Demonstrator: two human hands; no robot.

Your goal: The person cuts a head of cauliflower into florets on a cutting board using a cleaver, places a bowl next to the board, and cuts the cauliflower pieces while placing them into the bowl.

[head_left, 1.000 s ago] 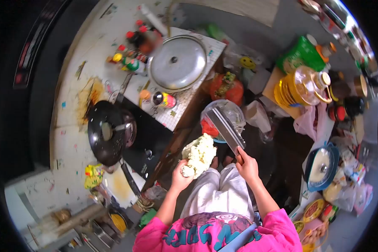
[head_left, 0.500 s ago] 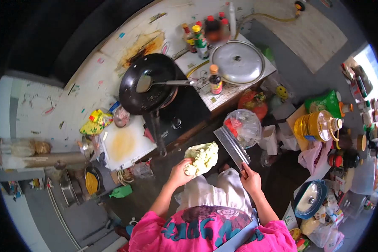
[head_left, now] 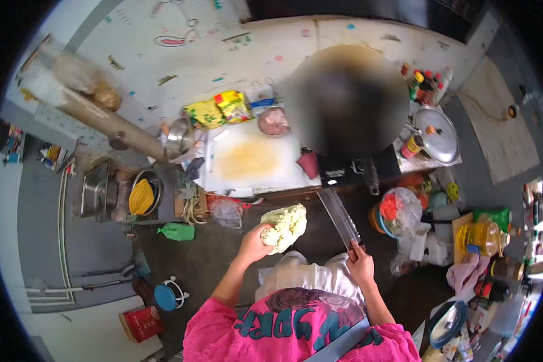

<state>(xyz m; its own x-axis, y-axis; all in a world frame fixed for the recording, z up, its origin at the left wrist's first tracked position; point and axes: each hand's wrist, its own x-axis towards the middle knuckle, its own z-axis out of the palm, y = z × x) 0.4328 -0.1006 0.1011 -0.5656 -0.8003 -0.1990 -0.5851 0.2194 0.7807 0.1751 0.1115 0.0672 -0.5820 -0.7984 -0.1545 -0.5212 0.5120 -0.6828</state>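
My left hand (head_left: 255, 244) is closed round a pale head of cauliflower (head_left: 288, 227), held in front of my lap. In my right hand (head_left: 360, 264) is a kitchen knife (head_left: 339, 217) with a broad blade, gripped by its handle and pointing forward. Knife and cauliflower are apart, both above the dark floor. Ahead of them on the counter lies a white cutting board (head_left: 217, 172) with a yellow-brown stain. A small metal bowl (head_left: 274, 122) and yellow packets (head_left: 232, 107) stand at the board's back edge.
Right of the board is the stove (head_left: 344, 172), with a large blurred patch over it. Beyond stand a lidded pot (head_left: 437, 136) and bottles. A bagged bin (head_left: 401, 211) and an oil jug (head_left: 479, 236) are at right. The sink (head_left: 99, 190) is at left.
My view has turned left, so the cutting board now lies ahead and the stove sits further right. Both hands keep hold of the cauliflower and the knife.
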